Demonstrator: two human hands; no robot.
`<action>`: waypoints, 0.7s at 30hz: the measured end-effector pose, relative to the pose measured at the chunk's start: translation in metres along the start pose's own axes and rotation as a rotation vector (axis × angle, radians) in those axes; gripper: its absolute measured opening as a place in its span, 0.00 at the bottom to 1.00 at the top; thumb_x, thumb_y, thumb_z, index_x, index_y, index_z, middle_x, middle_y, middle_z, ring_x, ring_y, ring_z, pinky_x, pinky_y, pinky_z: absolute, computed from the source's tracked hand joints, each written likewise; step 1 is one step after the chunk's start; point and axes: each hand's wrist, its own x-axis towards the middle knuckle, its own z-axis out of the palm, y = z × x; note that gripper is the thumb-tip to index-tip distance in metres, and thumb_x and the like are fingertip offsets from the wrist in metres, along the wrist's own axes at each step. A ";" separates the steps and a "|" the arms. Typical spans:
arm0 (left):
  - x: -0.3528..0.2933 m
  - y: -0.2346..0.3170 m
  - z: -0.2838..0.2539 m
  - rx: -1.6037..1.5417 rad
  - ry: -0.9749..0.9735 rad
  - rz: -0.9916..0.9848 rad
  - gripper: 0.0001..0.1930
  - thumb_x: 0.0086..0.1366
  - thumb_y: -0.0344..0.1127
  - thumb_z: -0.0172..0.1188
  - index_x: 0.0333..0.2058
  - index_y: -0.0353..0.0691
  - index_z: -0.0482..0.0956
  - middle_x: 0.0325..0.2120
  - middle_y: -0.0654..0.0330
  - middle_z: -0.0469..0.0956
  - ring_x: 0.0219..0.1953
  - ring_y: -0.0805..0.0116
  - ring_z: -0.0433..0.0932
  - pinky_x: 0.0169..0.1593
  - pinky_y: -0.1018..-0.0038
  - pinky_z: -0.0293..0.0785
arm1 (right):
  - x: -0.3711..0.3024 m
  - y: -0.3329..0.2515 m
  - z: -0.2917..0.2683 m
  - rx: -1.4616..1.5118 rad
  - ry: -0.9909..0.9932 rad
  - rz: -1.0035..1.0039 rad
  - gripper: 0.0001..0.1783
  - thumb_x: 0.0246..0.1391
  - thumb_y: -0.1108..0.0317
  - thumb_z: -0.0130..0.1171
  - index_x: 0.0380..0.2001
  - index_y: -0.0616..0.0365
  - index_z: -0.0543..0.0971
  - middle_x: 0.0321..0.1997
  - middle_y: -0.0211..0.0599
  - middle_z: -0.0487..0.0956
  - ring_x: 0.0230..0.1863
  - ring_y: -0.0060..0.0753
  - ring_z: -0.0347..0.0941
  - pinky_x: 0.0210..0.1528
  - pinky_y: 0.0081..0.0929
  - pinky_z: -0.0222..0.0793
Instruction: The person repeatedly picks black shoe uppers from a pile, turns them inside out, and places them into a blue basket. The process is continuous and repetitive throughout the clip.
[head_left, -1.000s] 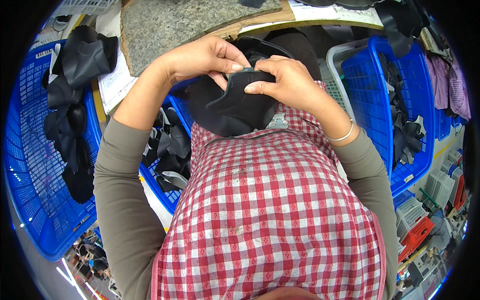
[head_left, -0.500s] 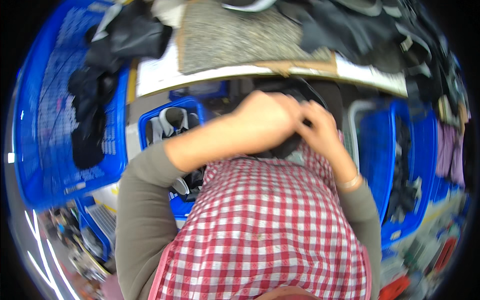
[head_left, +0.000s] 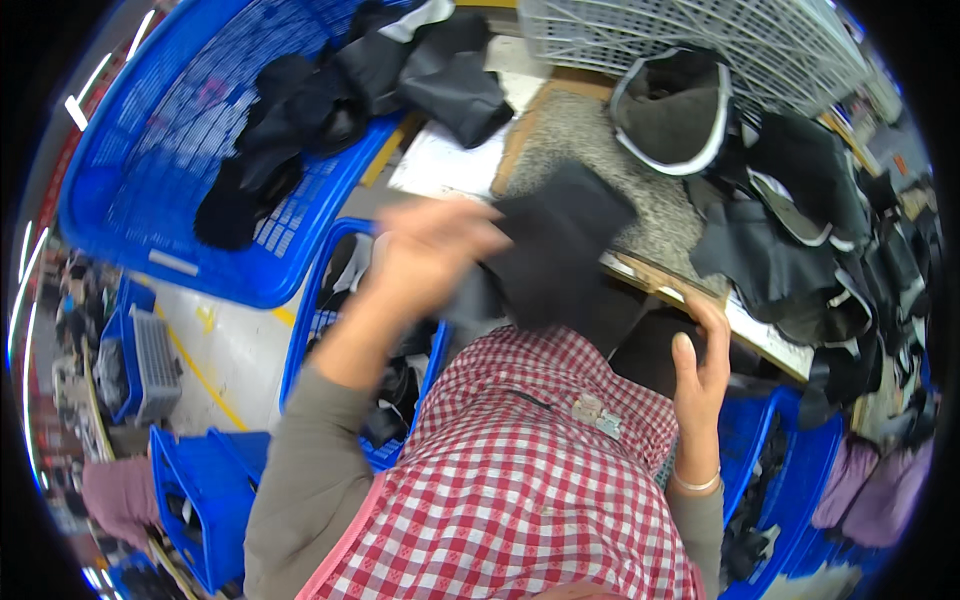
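My left hand (head_left: 430, 255) is smeared by motion beside a black leather-like piece (head_left: 565, 240) that looks like a shoe upper. The fingers reach the piece's left edge; whether they grip it cannot be told. That piece hangs between my apron and the table's near edge, its far end over a speckled grey pad (head_left: 560, 135). Off to the right, my right hand (head_left: 705, 370) is open by the table edge, thumb and fingers apart with nothing between them. A black shoe upper (head_left: 670, 110) with grey lining and a white rim lies on the pad.
A blue basket (head_left: 180, 240) with black pieces stands at the far left; a smaller blue basket (head_left: 340, 235) sits below it. More black uppers (head_left: 790, 250) pile up on the table's right. A white crate (head_left: 690, 40) is at the back, and blue bins (head_left: 800, 480) stand lower right.
My hands were together over my lap at a dark thing; they have moved apart, the left one leftward. The black piece now shows between them. The view has turned, bringing the white crate in.
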 end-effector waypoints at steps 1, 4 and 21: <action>0.030 0.002 -0.036 0.110 0.135 0.031 0.08 0.56 0.24 0.70 0.37 0.34 0.87 0.32 0.59 0.86 0.32 0.72 0.83 0.41 0.74 0.79 | 0.008 -0.001 0.000 0.043 -0.003 -0.007 0.18 0.63 0.66 0.63 0.54 0.63 0.80 0.54 0.45 0.80 0.58 0.43 0.74 0.63 0.36 0.68; 0.145 0.010 -0.116 0.419 0.487 0.271 0.13 0.64 0.33 0.70 0.45 0.33 0.86 0.42 0.52 0.86 0.47 0.63 0.84 0.51 0.69 0.78 | 0.022 -0.004 -0.001 0.159 -0.130 0.050 0.14 0.62 0.68 0.64 0.50 0.57 0.82 0.47 0.39 0.82 0.51 0.38 0.79 0.54 0.33 0.74; 0.247 -0.053 0.196 0.739 0.010 0.543 0.27 0.62 0.29 0.62 0.61 0.43 0.73 0.46 0.49 0.85 0.41 0.49 0.86 0.43 0.56 0.84 | -0.012 0.049 0.018 0.325 -0.604 0.299 0.09 0.62 0.66 0.67 0.44 0.55 0.85 0.38 0.38 0.85 0.42 0.40 0.82 0.47 0.35 0.79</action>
